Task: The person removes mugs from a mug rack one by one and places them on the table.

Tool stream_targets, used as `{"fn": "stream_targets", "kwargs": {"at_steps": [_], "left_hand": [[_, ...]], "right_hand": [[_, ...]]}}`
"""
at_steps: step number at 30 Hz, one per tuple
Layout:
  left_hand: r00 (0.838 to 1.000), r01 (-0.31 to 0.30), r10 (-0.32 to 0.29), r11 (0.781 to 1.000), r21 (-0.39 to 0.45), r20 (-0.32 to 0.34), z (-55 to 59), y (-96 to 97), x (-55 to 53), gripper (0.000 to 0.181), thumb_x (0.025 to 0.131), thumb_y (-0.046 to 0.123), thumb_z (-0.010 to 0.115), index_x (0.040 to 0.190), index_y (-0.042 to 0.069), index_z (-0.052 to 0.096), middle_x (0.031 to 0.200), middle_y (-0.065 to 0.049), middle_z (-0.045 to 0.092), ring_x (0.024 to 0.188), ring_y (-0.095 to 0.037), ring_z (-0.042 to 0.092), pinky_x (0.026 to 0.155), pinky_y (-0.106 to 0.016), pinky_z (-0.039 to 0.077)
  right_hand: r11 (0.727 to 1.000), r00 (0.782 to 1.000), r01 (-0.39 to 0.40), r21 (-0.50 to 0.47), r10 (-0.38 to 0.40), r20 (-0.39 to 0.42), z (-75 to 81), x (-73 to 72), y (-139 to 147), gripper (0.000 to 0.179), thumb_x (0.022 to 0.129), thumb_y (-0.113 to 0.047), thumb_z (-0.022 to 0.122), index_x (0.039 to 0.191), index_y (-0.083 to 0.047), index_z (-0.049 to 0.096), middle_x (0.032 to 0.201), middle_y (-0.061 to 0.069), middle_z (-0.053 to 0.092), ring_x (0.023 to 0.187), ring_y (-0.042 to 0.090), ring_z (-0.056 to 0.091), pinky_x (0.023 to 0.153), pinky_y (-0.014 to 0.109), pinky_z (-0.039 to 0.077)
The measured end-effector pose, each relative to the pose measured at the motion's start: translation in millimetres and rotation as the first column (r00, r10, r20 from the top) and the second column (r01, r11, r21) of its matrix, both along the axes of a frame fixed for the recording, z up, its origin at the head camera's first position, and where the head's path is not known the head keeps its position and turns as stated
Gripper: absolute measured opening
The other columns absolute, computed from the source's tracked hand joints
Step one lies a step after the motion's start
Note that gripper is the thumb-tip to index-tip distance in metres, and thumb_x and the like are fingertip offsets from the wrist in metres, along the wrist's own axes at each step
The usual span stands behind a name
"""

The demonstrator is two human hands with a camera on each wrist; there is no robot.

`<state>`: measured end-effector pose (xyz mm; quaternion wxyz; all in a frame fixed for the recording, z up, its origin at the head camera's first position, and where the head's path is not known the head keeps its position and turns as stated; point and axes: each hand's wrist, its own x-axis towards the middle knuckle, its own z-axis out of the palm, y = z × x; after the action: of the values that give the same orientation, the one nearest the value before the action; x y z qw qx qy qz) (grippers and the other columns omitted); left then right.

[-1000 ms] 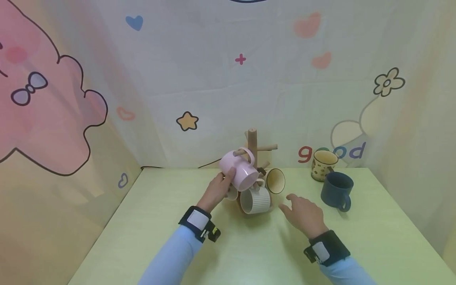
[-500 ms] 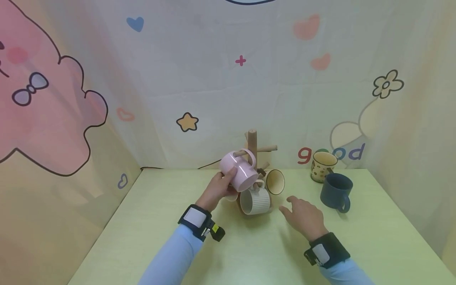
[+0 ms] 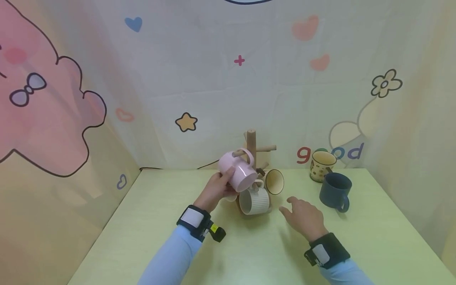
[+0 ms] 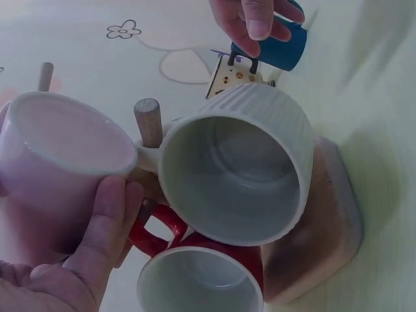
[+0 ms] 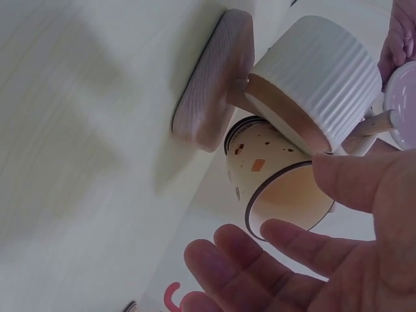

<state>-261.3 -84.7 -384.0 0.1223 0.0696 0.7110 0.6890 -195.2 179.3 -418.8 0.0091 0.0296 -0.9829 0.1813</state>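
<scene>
My left hand [image 3: 215, 190] grips the body of a pink mug [image 3: 233, 164], thumb on the near side. The mug is tilted with its base toward the front right, and its handle loops round an upper peg of a wooden mug tree [image 3: 251, 144]. Below it, a white ribbed mug [image 3: 260, 202] hangs sideways by its handle. A red mug [image 4: 250, 260] with a pale inside hangs beside that one in the left wrist view. My right hand [image 3: 304, 217] hovers with loosely bent fingers, holding nothing, nearest to a hanging cream mug [image 5: 273, 153] with brown patches.
A dark blue mug [image 3: 333, 192] stands upright on the pale table [image 3: 246, 253] at the right, with a patterned yellow mug [image 3: 318, 168] just behind it. An upper peg [image 3: 267, 148] on the tree's right side carries no mug. A printed curtain [image 3: 213, 79] hangs behind.
My left wrist has turned slightly, and the left hand now covers more of the mug behind it. The pink mug stays at the peg; my right hand keeps almost the same place.
</scene>
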Motion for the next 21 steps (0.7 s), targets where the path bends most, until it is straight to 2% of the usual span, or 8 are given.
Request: {"fn": "stream_targets", "kwargs": {"at_steps": [6,13,21], "left_hand": [[0.999,-0.035,0.035,0.999,0.014,-0.018,2.1,-3.4,1.0,0.069,0.1,0.053,0.051,0.142,0.0,0.04,0.126,-0.02,0.059,0.105,-0.029,0.065,0.095,-0.045,0.052],[0.998,-0.047,0.049,0.998,0.038,-0.039,4.1,-11.0,1.7,0.066,0.1,0.051,0.051,0.14,-0.001,0.041,0.125,-0.02,0.059,0.104,-0.028,0.065,0.094,-0.044,0.052],[0.998,-0.045,0.049,0.996,0.08,-0.05,1.4,-21.7,7.6,0.067,0.1,0.049,0.053,0.144,0.002,0.037,0.132,-0.02,0.056,0.111,-0.031,0.063,0.096,-0.045,0.051]], "right_hand": [[1.0,1.0,0.001,0.001,-0.001,0.0,-0.3,0.4,0,0.048,0.096,-0.035,0.061,0.125,0.003,0.06,0.11,0.025,0.067,0.095,0.043,0.065,0.066,0.052,0.053],[1.0,1.0,0.007,-0.001,-0.007,0.017,2.2,0.6,1,0.048,0.097,-0.035,0.06,0.126,0.003,0.06,0.114,0.026,0.066,0.098,0.044,0.064,0.07,0.054,0.053],[1.0,1.0,0.004,0.0,-0.004,0.024,6.8,2.7,0,0.047,0.097,-0.034,0.061,0.126,0.003,0.059,0.116,0.026,0.065,0.1,0.044,0.064,0.072,0.055,0.054]]}}
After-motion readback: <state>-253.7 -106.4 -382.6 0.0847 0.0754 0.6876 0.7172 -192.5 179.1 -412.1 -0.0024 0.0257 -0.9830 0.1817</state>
